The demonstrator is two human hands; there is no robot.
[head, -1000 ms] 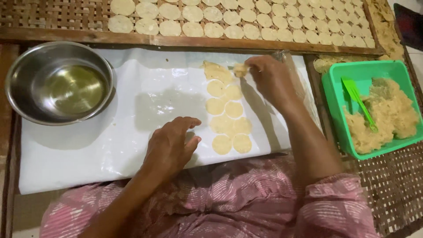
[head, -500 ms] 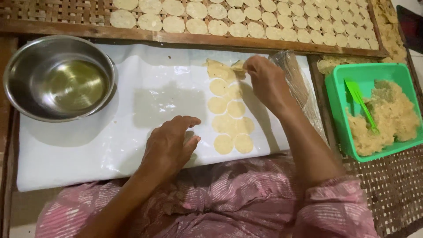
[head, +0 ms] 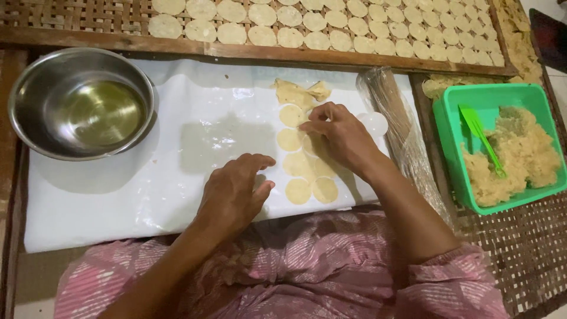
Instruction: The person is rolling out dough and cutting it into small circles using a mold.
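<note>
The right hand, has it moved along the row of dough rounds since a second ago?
Yes. The right hand has come nearer the person, from the scraps at the row's far end onto the dough rounds in the middle.

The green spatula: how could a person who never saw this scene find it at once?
Look at the green tub on the woven mat, right of the white sheet. The green spatula lies slanted in it, its tip in the pale dough. Nothing else there is thin and green.

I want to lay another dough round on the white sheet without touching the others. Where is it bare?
The white plastic sheet is bare between the round steel bowl and the left hand, and below the bowl. It is crowded under the right hand, where pale dough discs lie close together beside dough scraps.
</note>
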